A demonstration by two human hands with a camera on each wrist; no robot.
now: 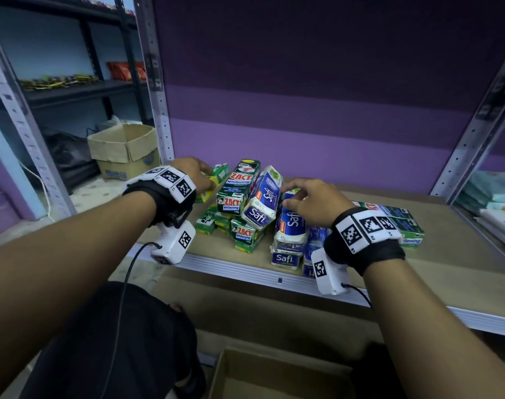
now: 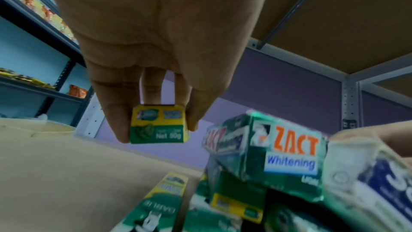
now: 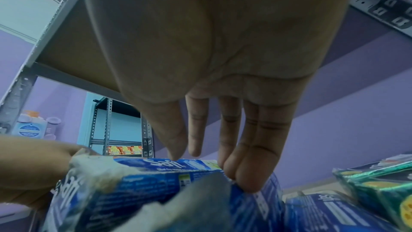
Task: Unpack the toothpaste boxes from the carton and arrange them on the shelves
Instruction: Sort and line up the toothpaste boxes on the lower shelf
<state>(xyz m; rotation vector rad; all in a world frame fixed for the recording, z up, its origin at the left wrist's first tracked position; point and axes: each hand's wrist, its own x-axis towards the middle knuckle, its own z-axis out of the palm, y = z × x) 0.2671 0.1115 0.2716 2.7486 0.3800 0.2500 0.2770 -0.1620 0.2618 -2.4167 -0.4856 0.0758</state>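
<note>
Left hand [image 1: 192, 171] at centre left of head view, fingers pinching small green-yellow toothpaste box [image 2: 158, 124] by its sides, box lifted off shelf [image 1: 447, 234]. Right hand [image 1: 311, 201] right of centre, fingers loosely extended, tips touching top of blue-white Safi pack [image 3: 142, 188]; no curl round it. Between hands: green Zact Whitening pack [image 1: 238, 187] leaning on jumbled pile of toothpaste boxes mid-shelf. More green packs [image 1: 406, 223] lying flat behind right wrist. Open carton [image 1: 277, 375] at bottom centre, below shelf. Second cardboard box [image 1: 124, 149] on floor, centre left.
</note>
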